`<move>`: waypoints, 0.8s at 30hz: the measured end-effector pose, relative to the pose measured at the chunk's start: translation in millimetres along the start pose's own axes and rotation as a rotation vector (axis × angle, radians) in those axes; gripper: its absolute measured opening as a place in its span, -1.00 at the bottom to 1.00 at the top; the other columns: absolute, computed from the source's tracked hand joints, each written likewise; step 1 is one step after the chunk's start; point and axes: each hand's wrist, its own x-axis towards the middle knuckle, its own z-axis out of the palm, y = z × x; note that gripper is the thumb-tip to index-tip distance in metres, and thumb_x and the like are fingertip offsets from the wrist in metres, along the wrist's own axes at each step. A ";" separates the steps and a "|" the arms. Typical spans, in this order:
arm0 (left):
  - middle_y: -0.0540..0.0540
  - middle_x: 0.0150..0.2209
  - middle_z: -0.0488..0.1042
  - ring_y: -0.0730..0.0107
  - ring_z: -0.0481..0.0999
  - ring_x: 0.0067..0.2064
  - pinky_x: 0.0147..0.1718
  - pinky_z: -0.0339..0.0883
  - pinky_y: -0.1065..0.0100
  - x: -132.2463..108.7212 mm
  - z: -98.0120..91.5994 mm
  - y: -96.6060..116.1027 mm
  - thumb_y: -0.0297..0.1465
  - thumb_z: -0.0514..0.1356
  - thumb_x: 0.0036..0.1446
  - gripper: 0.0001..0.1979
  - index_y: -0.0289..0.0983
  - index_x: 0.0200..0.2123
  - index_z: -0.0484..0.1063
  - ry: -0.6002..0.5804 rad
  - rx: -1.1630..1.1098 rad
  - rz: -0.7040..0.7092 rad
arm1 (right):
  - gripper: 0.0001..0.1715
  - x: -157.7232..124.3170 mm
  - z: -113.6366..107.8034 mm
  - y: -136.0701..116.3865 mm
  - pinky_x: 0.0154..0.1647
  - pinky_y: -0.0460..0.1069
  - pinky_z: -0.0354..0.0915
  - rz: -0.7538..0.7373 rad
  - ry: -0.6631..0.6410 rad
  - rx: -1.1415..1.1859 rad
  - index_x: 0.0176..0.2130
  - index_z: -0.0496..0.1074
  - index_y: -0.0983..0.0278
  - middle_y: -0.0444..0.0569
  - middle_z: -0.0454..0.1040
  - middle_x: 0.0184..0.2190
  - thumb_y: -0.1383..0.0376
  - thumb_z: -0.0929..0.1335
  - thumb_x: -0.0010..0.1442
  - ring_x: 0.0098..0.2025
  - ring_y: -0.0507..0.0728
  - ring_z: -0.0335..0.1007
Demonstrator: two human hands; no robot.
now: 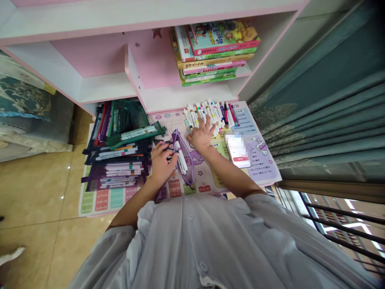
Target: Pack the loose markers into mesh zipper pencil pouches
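Observation:
A purple zip pouch [190, 154] lies with its mouth open on the printed desk mat, a few white-barrelled markers [181, 160] inside. My left hand [162, 160] is at the pouch's left edge, fingers bent, thumb and forefinger against the rim. Just beyond, my right hand [201, 135] stretches over a row of loose markers [207, 112] with coloured bands and caps. Its fingers are spread, their tips touching or close above the nearest markers. I see nothing held in it.
Filled mesh pouches with markers [122, 174] are piled on the left, a green pouch [135, 134] on top. A lit phone [238, 150] lies at right. Behind the desk mat [204, 188] stands a pink-white shelf [168, 96] with stacked books [215, 52]; a curtain [325, 108] hangs right.

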 end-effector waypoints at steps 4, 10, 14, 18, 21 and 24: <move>-0.11 0.00 0.56 0.03 0.36 0.26 0.26 0.20 -0.05 -0.2 1.1 -0.9 -0.26 0.24 0.15 -0.82 -0.18 -0.46 0.53 0.004 0.002 0.009 | -0.80 -4.0 -4.0 1.8 0.30 0.61 -0.10 0.010 0.015 0.051 -0.42 0.56 0.31 0.18 0.22 0.33 0.26 0.36 0.12 0.45 0.57 -0.20; -0.10 0.00 0.56 0.03 0.37 0.26 0.24 0.25 -0.06 -0.4 0.6 -0.2 -0.28 0.23 0.15 -0.83 -0.17 -0.44 0.54 0.002 0.014 0.011 | -0.77 -20.2 -19.1 5.6 0.23 0.61 0.02 0.011 0.129 0.161 -0.52 0.51 0.25 0.11 0.34 0.25 0.24 0.35 0.11 0.43 0.57 -0.09; -0.10 0.00 0.56 0.01 0.37 0.26 0.25 0.25 -0.06 -0.4 -0.1 0.2 -0.29 0.22 0.16 -0.83 -0.17 -0.45 0.54 -0.012 0.014 0.009 | -0.74 -43.1 -41.6 1.9 0.28 0.52 0.05 -0.023 0.186 0.250 -0.56 0.47 0.23 0.07 0.37 0.22 0.23 0.35 0.12 0.42 0.53 -0.05; -0.11 0.01 0.57 0.01 0.35 0.27 0.26 0.23 -0.06 -0.3 -1.2 1.2 -0.29 0.22 0.16 -0.82 -0.18 -0.45 0.54 -0.016 0.001 0.011 | -0.72 -70.0 -60.2 -6.6 0.30 0.42 0.07 -0.106 0.154 0.302 -0.58 0.44 0.23 0.06 0.39 0.19 0.22 0.36 0.12 0.43 0.50 -0.07; -0.11 0.02 0.57 0.01 0.35 0.27 0.27 0.21 -0.05 -0.1 -1.9 2.3 -0.28 0.20 0.17 -0.81 -0.18 -0.44 0.54 -0.017 -0.008 0.015 | -0.72 -87.3 -63.6 -12.6 0.31 0.38 0.06 -0.151 0.102 0.318 -0.58 0.44 0.23 0.06 0.39 0.19 0.22 0.36 0.12 0.43 0.48 -0.06; -0.11 0.02 0.57 0.02 0.35 0.27 0.27 0.21 -0.05 -0.1 -1.5 2.5 -0.28 0.20 0.18 -0.81 -0.18 -0.43 0.54 -0.019 -0.006 0.012 | -0.73 -99.0 -59.8 -17.2 0.31 0.37 0.04 -0.167 0.061 0.301 -0.58 0.45 0.24 0.08 0.38 0.20 0.22 0.37 0.11 0.43 0.48 -0.07</move>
